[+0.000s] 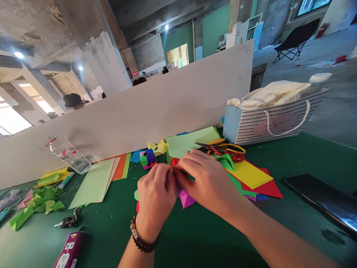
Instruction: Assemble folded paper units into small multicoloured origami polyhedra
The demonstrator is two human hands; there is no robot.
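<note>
My left hand (157,190), with a beaded bracelet (141,238) at its wrist, and my right hand (205,178) meet over the middle of the table. Both are closed, fingertips pinched together on a folded-paper origami piece. Between and below the fingers shows its purple folded corner (186,199); green and red bits peek out at the left hand's edge. Most of the piece is hidden by the hands. Just beyond them lies a multicoloured origami ball (147,159), beside yellow folded paper (158,147). A green folded piece (226,162) sits right of my right hand.
Scissors (235,152) and yellow paper (251,175) lie at right, near a black phone (320,199) and a striped gift bag (273,121). At left are a water bottle (71,156), pale green sheets (90,182) and green scraps (44,201). A white partition (167,104) stands behind.
</note>
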